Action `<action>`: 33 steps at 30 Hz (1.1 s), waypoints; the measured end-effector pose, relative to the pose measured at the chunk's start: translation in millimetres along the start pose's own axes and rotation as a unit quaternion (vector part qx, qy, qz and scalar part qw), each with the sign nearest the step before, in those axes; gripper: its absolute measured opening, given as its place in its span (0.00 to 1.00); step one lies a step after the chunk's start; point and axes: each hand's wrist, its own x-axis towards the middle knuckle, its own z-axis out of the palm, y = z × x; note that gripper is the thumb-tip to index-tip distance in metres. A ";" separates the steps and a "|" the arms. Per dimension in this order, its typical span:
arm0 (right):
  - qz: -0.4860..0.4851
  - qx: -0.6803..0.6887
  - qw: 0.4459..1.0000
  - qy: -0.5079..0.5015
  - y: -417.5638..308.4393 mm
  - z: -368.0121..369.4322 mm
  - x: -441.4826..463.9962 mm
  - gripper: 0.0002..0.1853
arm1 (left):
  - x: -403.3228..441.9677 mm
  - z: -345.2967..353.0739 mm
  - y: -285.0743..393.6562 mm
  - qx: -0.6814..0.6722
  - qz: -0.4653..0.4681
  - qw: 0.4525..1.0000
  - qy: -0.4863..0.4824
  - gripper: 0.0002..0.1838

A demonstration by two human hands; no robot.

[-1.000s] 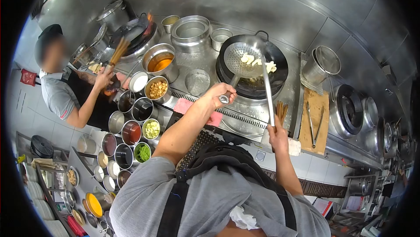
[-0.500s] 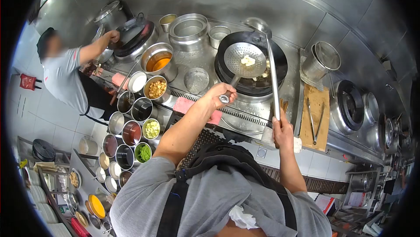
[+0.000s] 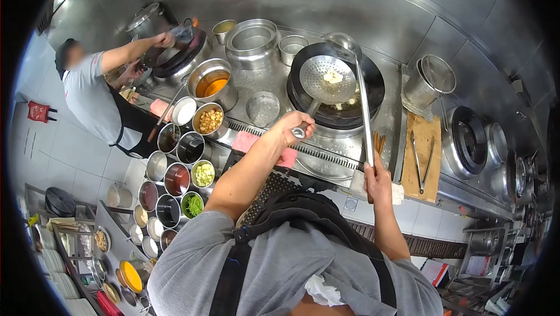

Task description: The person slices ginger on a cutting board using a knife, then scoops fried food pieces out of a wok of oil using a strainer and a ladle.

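Observation:
My left hand [image 3: 296,128] is wrapped round the handle of a perforated metal strainer [image 3: 315,85]. The strainer is over the black wok [image 3: 375,77], with pale food pieces [image 3: 333,77] lying in it. Further pieces are partly visible in the wok below, behind the strainer's rim. In my right hand [image 3: 378,181] is the wooden end of a long-handled ladle [image 3: 364,106]. Its bowl is beyond the wok's far rim, above the strainer.
Left of the wok stand a pot of amber liquid [image 3: 212,85] and a lidless steel pot [image 3: 251,42]. Several ingredient tins, one with cubed brown food [image 3: 210,121], line the left. Tongs [image 3: 422,164] lie on the right. A co-worker [image 3: 96,91] works at another wok.
The ladle's bowl has shifted slightly left; my hands keep their grips. At the far left wok, the co-worker's arm has moved and a small flame now shows.

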 end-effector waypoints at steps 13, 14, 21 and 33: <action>0.013 -0.064 0.998 0.005 3.5 2.9 11.8 0.26 | 8.7 -9.3 1.0 -0.012 -0.004 1.000 -0.010 0.04; 0.011 -0.064 0.998 0.006 8.3 4.1 12.6 0.26 | 6.8 -7.9 1.4 -0.008 0.001 1.000 -0.007 0.04; -0.123 -0.257 0.957 0.063 73.8 32.9 43.3 0.24 | 7.3 -11.2 0.8 0.026 -0.026 0.999 0.021 0.04; 0.075 0.000 0.996 -0.052 55.5 24.4 20.6 0.25 | 10.6 -1.0 9.9 0.052 -0.017 0.998 0.030 0.03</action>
